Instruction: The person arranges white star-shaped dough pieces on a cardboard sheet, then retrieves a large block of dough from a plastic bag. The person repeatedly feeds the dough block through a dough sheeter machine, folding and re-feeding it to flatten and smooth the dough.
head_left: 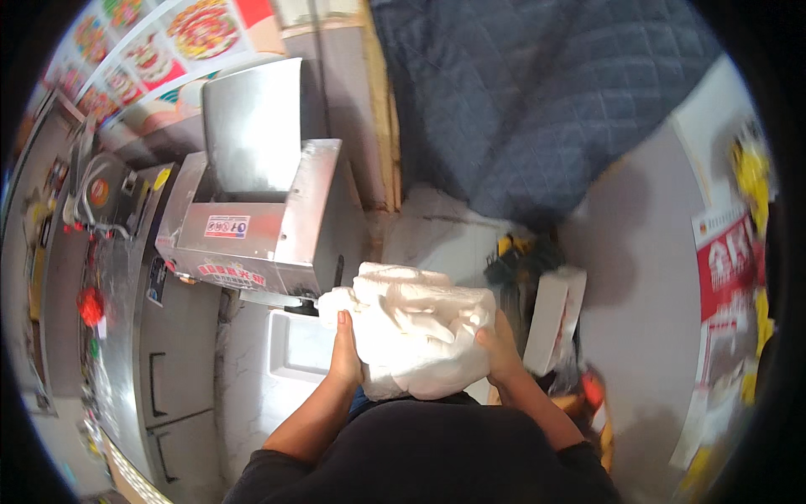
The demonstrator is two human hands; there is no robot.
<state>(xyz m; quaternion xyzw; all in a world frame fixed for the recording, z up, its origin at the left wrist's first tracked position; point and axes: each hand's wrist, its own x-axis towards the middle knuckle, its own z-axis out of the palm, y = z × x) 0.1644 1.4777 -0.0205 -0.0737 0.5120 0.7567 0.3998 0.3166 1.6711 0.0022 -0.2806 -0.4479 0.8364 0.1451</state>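
A large, lumpy mass of white dough point(424, 336) is held up in front of my body, its top folded and uneven. My left hand point(345, 351) grips its left side, with the thumb upright against the dough. On the opposite side my right hand point(499, 349) presses in, thumb on the front; the other fingers of both hands are hidden behind or under the mass. Just beyond, to the left, stands a steel dough-pressing machine point(311, 210) with a raised, sloping metal plate point(256, 126). Below the machine sits a white plastic tray point(277, 344).
At the left runs a steel counter point(122, 336) with cabinet doors, bearing a small appliance point(105, 197). A dark quilted curtain point(537, 92) hangs at the back. To my right are a white box point(556, 319) and assorted bags near a grey wall point(642, 311).
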